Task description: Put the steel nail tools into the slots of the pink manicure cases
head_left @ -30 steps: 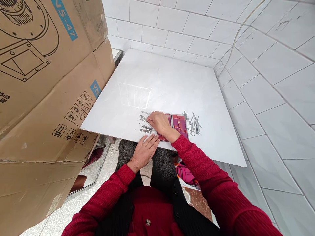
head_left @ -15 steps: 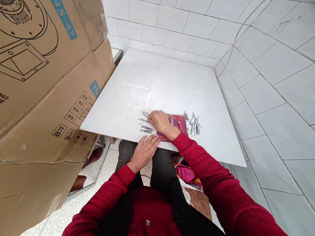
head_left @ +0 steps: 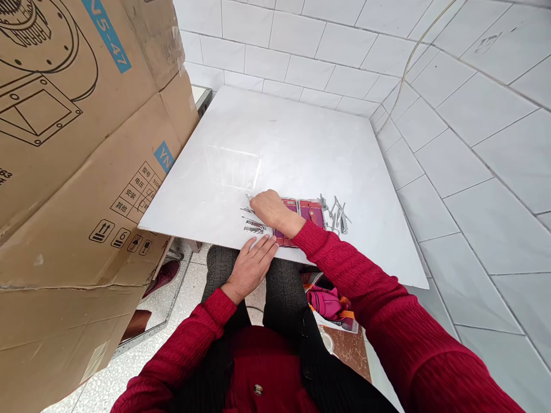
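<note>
A manicure case (head_left: 313,213) with a red and purple lining lies unfolded near the table's front edge. My right hand (head_left: 269,207) reaches across its left half, fingers curled at the upper end of a group of slim metal tools (head_left: 255,225). Whatever its fingertips pinch is hidden behind the knuckles. My left hand (head_left: 253,268) rests palm down over the front edge, fingers extended, its fingertips by the case's lower left corner. Right of the case lie more silver tools (head_left: 343,222), among them scissors (head_left: 333,227) partly covered by my right sleeve.
The white tabletop (head_left: 301,143) meets tiled walls (head_left: 275,63) at the back and right. A large cardboard box (head_left: 99,189) stands close on the left. Below the table at right are a pink bag (head_left: 325,302) and a brown patterned surface (head_left: 350,350).
My right hand has shifted slightly left and its fingers are curled in more. More of the case shows beside it. My left hand stays in place.
</note>
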Demonstrator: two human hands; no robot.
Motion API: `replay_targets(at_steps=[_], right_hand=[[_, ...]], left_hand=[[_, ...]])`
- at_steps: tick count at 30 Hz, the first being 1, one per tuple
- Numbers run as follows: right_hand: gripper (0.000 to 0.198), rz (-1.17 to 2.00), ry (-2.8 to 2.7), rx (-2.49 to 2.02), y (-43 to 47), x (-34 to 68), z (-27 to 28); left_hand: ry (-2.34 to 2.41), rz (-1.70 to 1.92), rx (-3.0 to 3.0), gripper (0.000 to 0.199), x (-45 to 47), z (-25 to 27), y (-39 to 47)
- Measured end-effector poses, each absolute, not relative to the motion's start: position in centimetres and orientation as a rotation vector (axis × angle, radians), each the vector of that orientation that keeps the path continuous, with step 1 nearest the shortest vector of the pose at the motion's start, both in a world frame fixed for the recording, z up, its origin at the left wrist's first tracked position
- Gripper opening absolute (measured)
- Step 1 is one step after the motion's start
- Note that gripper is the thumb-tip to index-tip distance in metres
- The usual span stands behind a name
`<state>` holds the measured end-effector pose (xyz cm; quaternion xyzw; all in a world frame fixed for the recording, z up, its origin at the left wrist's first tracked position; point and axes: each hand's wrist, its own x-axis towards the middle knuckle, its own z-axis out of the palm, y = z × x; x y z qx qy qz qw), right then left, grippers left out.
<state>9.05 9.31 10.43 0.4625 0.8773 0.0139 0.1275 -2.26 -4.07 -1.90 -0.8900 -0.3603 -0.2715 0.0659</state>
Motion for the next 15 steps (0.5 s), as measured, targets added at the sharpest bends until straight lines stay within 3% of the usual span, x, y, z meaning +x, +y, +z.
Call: replay_targets(at_steps=[15], right_hand=[[0.027, -0.068, 2.471, 1.481, 9.41, 9.63, 11.24]], left_hand=[[-1.097, -0.811, -2.697, 0.049, -2.33, -1.77, -4.20]])
